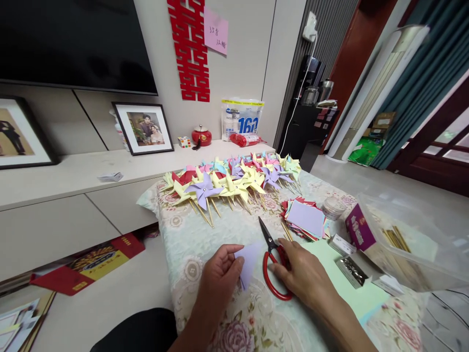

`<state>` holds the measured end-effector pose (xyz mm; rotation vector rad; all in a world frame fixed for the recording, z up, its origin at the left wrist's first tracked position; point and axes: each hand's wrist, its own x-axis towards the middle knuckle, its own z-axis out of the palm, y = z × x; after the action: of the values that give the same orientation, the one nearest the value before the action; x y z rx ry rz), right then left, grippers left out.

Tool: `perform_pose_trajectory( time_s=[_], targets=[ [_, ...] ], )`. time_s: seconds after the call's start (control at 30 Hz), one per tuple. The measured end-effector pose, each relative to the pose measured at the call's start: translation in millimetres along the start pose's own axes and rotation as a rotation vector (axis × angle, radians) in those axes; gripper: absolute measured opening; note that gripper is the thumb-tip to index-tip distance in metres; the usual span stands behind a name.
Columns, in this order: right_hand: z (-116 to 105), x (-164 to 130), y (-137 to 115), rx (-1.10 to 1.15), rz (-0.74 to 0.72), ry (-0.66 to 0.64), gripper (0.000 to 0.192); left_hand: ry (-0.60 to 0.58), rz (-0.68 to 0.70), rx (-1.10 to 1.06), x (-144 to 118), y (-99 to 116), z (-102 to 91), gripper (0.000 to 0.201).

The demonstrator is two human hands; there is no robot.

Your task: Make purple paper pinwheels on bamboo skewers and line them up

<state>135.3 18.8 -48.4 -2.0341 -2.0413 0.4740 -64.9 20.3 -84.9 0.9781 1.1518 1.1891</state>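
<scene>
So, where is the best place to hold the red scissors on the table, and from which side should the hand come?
Grip the red scissors by the looped handles, coming from the near side. The handles point toward the person and the shut blades point away, toward the pinwheels. The right hand already rests on the handles.

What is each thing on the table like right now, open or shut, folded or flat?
Scissors: shut, right hand on the red handles.
Lilac paper: folded, pinched by left hand.
Paper squares: flat, stacked.
Pinwheels: assembled, lying down.
Plastic box: open.
</scene>
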Motion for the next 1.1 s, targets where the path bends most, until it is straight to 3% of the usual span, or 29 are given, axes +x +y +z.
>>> perform_pose_trajectory(
  time_s=[0.1,0.27,0.5,0.67,0.8,0.87,0.9,1.03,1.1],
  targets=[
    [-1,-3,-7,-0.116,0.010,-0.096,0.049,0.017,0.032,0.006,3,-2,2.8,0.026],
    [6,-4,-18,-0.093,-0.054,-0.047,0.028,0.063,0.017,-0.030,-2,5,4.3,0.026],
    [20,-4,-21,0.153,-0.253,0.005,0.032,0.150,0.014,-0.129,-25,6,2.0,0.029],
    [27,-22,-28,0.373,-0.268,0.012,0.024,0.201,-0.024,-0.190,-38,9,6.0,0.036],
    [27,-29,-28,0.841,-0.254,-0.262,0.012,0.233,-0.002,-0.218,-34,21,14.7,0.035],
    [22,-27,-21,1.089,-0.183,-0.355,0.025,0.228,0.027,-0.220,-28,27,25.7,0.032],
    [19,-25,-16,1.170,-0.141,-0.331,0.033,0.212,0.030,-0.229,-25,29,33.2,0.031],
    [2,-20,10,1.327,-0.019,-0.014,0.049,0.128,0.033,-0.242,-20,24,67.5,0.024],
    [-2,-22,19,1.371,0.010,-0.014,0.053,0.088,0.011,-0.215,-23,14,80.1,0.022]
  ],
)
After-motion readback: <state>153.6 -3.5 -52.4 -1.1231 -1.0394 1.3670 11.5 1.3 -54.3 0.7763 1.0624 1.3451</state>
